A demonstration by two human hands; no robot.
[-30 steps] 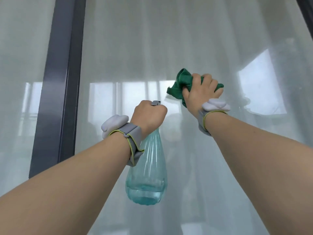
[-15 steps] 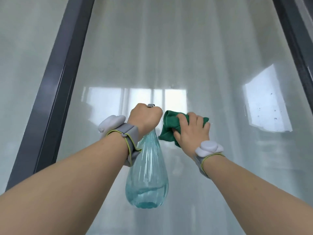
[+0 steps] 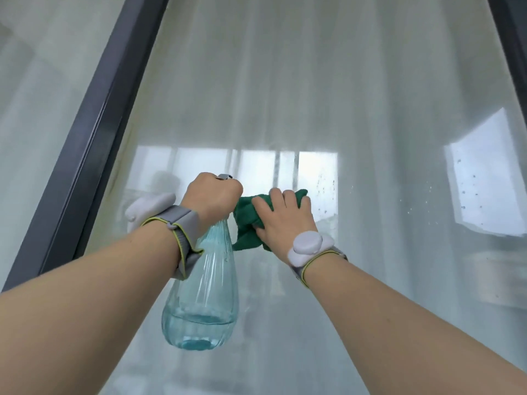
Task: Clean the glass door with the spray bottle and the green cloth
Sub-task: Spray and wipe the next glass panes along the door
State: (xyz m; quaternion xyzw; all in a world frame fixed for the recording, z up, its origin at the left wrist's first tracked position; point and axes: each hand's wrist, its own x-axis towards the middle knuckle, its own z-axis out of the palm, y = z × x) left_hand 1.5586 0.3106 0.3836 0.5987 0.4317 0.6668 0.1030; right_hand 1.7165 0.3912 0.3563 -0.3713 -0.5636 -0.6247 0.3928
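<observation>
We see the glass door [image 3: 328,95] smooth and glossy, with bright reflections and small droplets on it. Its frame [image 3: 94,143] looks like dark metal with a dull satin finish. The spray bottle [image 3: 204,303] is clear bluish plastic, ribbed and shiny. The green cloth [image 3: 248,220] is soft, matt fabric. The wristbands [image 3: 182,223] are grey woven textile with matt plastic pieces.

right hand [image 3: 285,220] with green cloth [image 3: 248,220] wiped down-left, now beside left hand [image 3: 212,199]
</observation>
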